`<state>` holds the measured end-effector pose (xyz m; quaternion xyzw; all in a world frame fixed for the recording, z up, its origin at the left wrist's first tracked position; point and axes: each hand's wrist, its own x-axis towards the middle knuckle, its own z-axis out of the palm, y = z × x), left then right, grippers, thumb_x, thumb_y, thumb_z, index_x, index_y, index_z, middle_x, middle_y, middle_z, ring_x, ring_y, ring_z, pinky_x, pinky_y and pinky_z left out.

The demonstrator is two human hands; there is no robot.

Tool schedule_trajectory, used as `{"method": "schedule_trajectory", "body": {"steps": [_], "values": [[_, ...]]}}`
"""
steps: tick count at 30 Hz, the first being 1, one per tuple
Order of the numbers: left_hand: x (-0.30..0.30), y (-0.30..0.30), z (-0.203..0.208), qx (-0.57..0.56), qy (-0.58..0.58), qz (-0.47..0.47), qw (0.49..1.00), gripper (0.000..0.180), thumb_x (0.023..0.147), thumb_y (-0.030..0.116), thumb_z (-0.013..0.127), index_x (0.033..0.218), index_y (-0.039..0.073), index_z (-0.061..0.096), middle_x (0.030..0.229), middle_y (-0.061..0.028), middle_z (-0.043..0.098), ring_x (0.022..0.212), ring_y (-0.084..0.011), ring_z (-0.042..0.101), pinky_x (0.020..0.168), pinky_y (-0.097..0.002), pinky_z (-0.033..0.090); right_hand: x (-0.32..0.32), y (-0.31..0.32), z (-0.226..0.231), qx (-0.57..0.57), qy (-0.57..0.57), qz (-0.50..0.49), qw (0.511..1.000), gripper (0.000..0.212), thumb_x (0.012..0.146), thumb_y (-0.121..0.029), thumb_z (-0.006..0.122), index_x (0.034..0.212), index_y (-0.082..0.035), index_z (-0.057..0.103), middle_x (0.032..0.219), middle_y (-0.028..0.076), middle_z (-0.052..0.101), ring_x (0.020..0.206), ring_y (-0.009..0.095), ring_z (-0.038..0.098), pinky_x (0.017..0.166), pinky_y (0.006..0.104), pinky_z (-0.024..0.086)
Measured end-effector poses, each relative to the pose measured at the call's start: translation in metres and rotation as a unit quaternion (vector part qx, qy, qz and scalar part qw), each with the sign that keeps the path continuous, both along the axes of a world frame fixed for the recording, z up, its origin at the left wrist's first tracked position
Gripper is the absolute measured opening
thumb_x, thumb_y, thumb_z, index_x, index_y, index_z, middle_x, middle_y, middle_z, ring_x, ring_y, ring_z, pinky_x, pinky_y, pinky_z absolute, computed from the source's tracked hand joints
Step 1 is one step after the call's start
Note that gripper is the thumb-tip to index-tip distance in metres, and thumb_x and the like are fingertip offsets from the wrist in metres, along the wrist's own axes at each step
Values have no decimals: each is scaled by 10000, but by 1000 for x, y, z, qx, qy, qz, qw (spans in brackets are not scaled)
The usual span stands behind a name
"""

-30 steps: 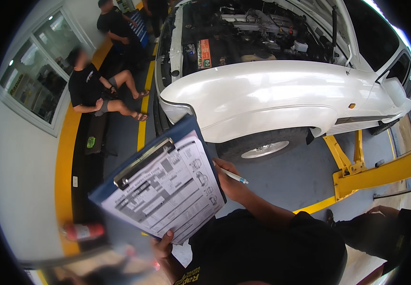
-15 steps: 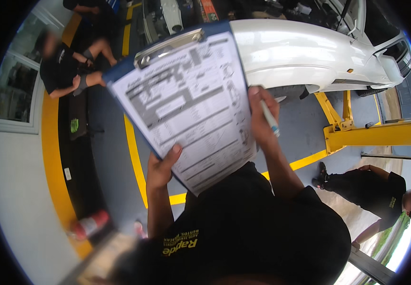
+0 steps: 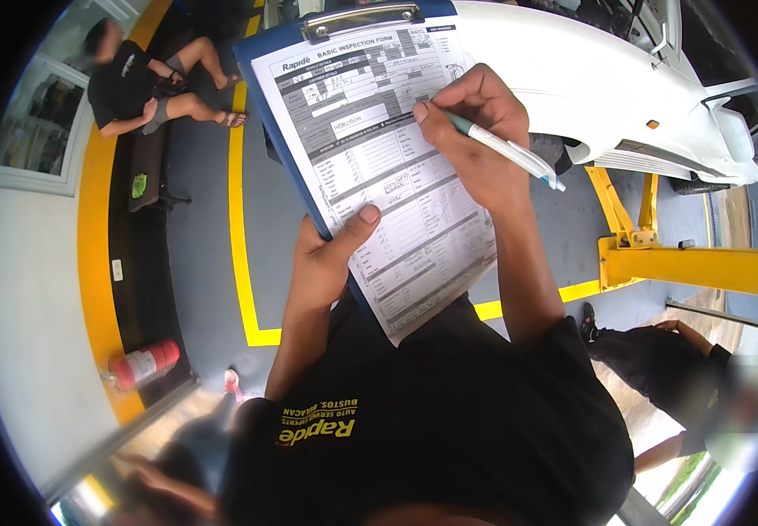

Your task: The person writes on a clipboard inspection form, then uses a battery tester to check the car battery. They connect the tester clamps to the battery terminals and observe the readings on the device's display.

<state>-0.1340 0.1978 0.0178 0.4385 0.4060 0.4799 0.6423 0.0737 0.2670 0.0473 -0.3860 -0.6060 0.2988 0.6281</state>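
the right hand (image 3: 480,145) has just left the right edge of the clipboard (image 3: 274,42), where it was half a second ago, and is now over the upper right of the sheet (image 3: 379,175). its fingers are pinched on the pen (image 3: 515,153), whose clip end slants toward the right of the frame; the fingers hide the tip, so i cannot tell whether it touches the paper. the left hand (image 3: 331,254) stays clamped on the left edge, thumb on top. so the left seems to bear most of the board, freeing the right for pen work. the clipboard is at upper centre of the frame, tilted, its clip (image 3: 361,19) at the top, with the white car (image 3: 589,88) behind it at upper right.

the sheet carries a bold printed heading, grey bands and ruled boxes, with handwritten entries in several of them. yellow lettering, upside down in the frame, marks the black shirt (image 3: 449,412) at lower centre. the red extinguisher (image 3: 165,354) at lower left bears a pale label, too small to read.
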Motion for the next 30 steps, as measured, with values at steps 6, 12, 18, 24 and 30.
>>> {"method": "schedule_trajectory", "body": {"steps": [6,12,18,24,30], "values": [[-17,3,3,5,-58,21,998,402,995,158,711,1308,-80,626,1178,-170,726,1052,-216,694,915,-342,535,-25,7,2,-11,-17,-97,995,352,901,-58,775,677,-59,503,601,-37,531,557,30,413,489,238,336],[-8,-3,10,8,-62,39,997,382,1001,155,702,1309,-62,635,1183,-151,727,1072,-207,682,928,-340,522,-24,17,2,-36,-55,-82,995,394,887,-52,768,636,-57,464,564,-26,479,546,41,358,476,264,292],[-11,-4,13,7,-52,46,998,364,1002,148,703,1302,-51,645,1173,-135,728,1061,-186,676,923,-333,519,-32,20,0,-38,-48,-77,995,393,882,-47,771,631,-56,468,549,-23,472,533,40,355,469,267,293],[-8,-5,15,18,-48,51,997,346,1002,142,704,1289,-46,656,1162,-132,730,1047,-173,676,908,-322,521,-33,25,-8,-30,-18,-63,997,399,876,-45,778,627,-61,468,546,-28,464,527,40,349,464,263,285],[-7,-6,16,23,-49,56,997,353,1002,145,706,1291,-50,653,1163,-136,730,1048,-178,679,907,-322,524,-31,24,-7,-18,-46,-70,996,396,865,-35,771,616,-62,465,539,-23,454,523,44,343,467,264,286]]}}
